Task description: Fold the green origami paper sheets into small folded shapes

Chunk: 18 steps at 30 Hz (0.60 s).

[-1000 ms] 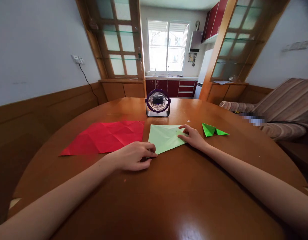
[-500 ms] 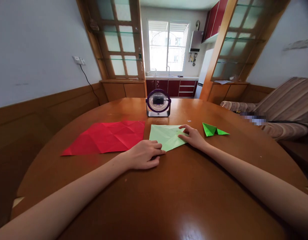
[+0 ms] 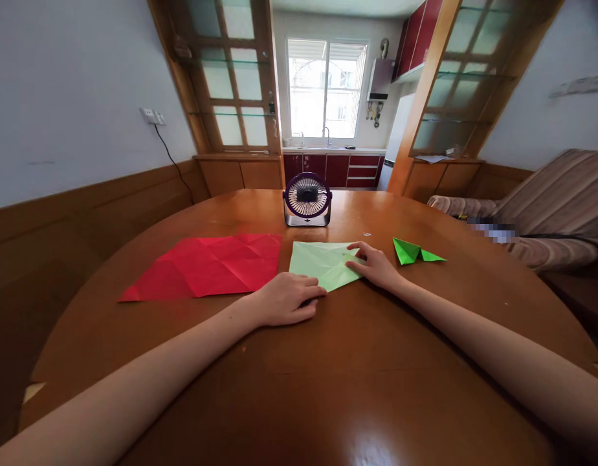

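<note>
A light green sheet of origami paper (image 3: 323, 265) lies on the table in front of me, with faint crease lines across it. My left hand (image 3: 288, 299) rests at its near left edge, fingers stretched forward and fingertips pressing the paper down. On the sheet's right side lies my right hand (image 3: 375, 266), its thumb and index finger apart and touching the surface. To the left is a creased red sheet of paper (image 3: 226, 264), its right end close to my left hand. A small folded bright green paper piece (image 3: 408, 252) sits beyond my right hand.
A small purple desk fan (image 3: 307, 197) stands behind the papers on the brown wooden table (image 3: 328, 388). Past the table's right edge is a striped sofa (image 3: 561, 200). A black cable (image 3: 167, 152) hangs from the wall socket at left.
My left hand has slid slightly right and a little away from me along the near edge of the light green paper. My right hand stays where it was.
</note>
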Motion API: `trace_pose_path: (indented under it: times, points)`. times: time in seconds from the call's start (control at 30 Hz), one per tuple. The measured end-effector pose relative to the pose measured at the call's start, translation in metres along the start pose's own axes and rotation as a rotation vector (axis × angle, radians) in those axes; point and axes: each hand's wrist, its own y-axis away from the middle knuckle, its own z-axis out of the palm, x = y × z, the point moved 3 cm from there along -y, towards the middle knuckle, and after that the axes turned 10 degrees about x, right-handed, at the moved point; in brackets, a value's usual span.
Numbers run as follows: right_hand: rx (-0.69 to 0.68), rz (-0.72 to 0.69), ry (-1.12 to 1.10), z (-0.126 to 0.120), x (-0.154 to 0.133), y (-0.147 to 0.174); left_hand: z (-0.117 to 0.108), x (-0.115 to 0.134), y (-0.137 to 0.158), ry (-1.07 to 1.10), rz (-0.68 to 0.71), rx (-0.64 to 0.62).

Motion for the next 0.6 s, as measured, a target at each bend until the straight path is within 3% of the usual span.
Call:
trace_pose_path:
  times: [0.23,0.6]
  points:
    - [0.030,0.011,0.021,0.000,0.001,0.000,-0.016,-0.005,0.010,0.105,0.038,0.060]
    - [0.023,-0.008,0.000,0.001,0.002,0.000,-0.031,-0.008,0.021,0.202,-0.003,-0.005]
